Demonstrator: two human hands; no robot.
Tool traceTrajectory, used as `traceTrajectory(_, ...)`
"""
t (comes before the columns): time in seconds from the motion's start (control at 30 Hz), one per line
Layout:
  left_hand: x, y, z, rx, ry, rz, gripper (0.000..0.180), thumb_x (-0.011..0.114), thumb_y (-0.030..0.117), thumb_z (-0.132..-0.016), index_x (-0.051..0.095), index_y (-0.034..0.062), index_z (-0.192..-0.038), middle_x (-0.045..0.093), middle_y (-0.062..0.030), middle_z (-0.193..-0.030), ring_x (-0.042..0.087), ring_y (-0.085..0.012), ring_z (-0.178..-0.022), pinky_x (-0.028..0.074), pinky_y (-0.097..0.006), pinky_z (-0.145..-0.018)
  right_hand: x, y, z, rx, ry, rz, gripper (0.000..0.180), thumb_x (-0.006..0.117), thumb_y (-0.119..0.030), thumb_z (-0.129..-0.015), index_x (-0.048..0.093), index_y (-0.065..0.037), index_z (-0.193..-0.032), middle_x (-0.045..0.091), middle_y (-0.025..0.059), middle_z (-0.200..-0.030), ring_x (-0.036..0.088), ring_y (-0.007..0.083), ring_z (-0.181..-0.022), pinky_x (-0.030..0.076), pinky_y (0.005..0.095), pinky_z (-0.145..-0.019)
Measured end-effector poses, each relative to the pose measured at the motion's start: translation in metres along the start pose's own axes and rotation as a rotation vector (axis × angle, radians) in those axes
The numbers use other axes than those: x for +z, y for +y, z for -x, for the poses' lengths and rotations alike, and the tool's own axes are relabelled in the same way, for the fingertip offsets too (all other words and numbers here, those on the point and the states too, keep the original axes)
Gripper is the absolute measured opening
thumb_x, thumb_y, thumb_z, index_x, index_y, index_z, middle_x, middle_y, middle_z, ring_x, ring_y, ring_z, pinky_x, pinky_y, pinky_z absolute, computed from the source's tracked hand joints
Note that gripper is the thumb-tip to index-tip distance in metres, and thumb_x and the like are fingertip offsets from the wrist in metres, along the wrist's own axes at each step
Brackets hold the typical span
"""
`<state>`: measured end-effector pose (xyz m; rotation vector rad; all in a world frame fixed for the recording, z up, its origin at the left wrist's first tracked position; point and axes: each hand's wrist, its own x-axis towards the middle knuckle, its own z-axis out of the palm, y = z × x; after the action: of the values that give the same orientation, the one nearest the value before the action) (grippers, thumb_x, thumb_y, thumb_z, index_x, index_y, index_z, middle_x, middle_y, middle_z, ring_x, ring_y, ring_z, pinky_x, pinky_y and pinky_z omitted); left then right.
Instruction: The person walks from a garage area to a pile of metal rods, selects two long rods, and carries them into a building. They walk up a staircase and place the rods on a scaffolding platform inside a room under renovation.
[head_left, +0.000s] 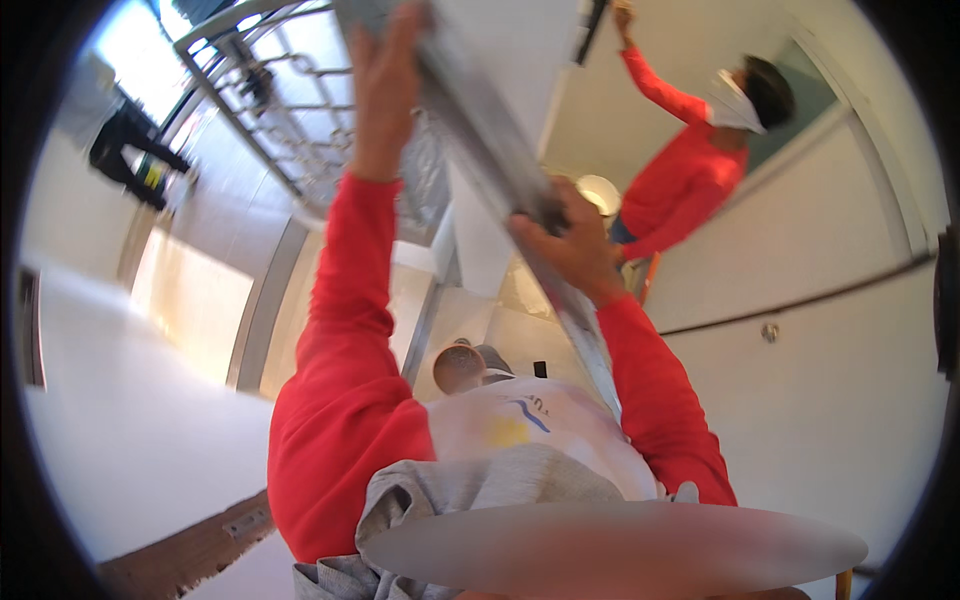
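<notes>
Metal channel (500, 150), long and grey, runs from upper left down toward lower right, and we hold it overhead at a slant. Our left hand (385, 85) wraps its upper stretch, fingers curled over the far edge; our right hand (570, 245) clenches it lower down, thumb beneath. Beside us a co-worker (690, 170) in red reaches up, near the white wall (830, 350)

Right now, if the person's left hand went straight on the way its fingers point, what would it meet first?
The left hand already grips the long grey metal rail. Its fingers point up toward the pale ceiling, probably the first thing met, though depth is unclear.
</notes>
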<state>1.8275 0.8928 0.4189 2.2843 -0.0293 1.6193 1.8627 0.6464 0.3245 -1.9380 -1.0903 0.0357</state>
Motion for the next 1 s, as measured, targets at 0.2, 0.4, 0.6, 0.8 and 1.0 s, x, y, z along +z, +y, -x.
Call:
traceTrajectory(0.2, 0.007, -0.009, 0.004, -0.650, -0.050, 0.642, 0.030, 0.062, 0.029, -0.098, 0.062, 0.0021, -0.085, 0.053, 0.0032, -0.072, 0.044, -0.0050, -0.064, 0.034, -0.026, -0.051, 0.012, 0.017, -0.010, -0.003, 0.147, -0.187, 0.032, 0.076, -0.016, -0.082, 0.063, -0.002, -0.106, 0.065, 0.0052, -0.088, 0.062, 0.0132, -0.080, 0.049, 0.0280, -0.071)
traceTrajectory(0.4, -0.002, -0.031, 0.011, -0.387, 0.175, 0.890, 0.062, 0.071, 0.039, -0.087, 0.050, -0.0103, -0.120, 0.065, -0.0272, -0.106, 0.064, -0.0427, -0.099, 0.049, -0.045, -0.090, 0.030, 0.022, -0.026, 0.081, 0.132, -0.222, 0.027, 0.074, -0.010, -0.085, 0.060, 0.000, -0.106, 0.063, 0.0033, -0.089, 0.059, 0.0102, -0.078, 0.047, 0.0243, -0.071)
traceTrajectory(0.6, -0.030, -0.078, 0.016, -0.395, -0.038, 0.779, 0.087, 0.070, 0.042, -0.087, 0.030, -0.0227, -0.130, 0.062, -0.0357, -0.093, 0.064, -0.0462, -0.091, 0.051, -0.044, -0.082, 0.049, 0.011, -0.043, 0.055, 0.103, -0.191, 0.029, 0.070, -0.006, -0.087, 0.056, 0.002, -0.111, 0.063, 0.0055, -0.096, 0.059, 0.0110, -0.084, 0.048, 0.0254, -0.077)
traceTrajectory(0.8, -0.074, -0.090, 0.010, -0.552, -0.264, 0.898, 0.084, 0.067, 0.038, -0.091, 0.024, -0.0126, -0.143, 0.051, -0.0364, -0.122, 0.057, -0.0437, -0.108, 0.047, -0.044, -0.093, 0.057, -0.005, -0.057, 0.095, 0.132, -0.183, 0.031, 0.069, -0.006, -0.087, 0.054, 0.002, -0.113, 0.061, 0.0055, -0.099, 0.058, 0.0109, -0.087, 0.048, 0.0260, -0.078)
traceTrajectory(1.0, -0.082, -0.098, 0.002, -0.494, -0.127, 0.751, 0.079, 0.063, 0.039, -0.094, 0.026, -0.0092, -0.144, 0.044, -0.0345, -0.135, 0.049, -0.0444, -0.122, 0.041, -0.044, -0.102, 0.053, -0.028, -0.067, 0.053, 0.078, -0.046, 0.024, 0.070, -0.009, -0.087, 0.056, -0.001, -0.105, 0.059, 0.0030, -0.091, 0.057, 0.0117, -0.082, 0.047, 0.0277, -0.074)
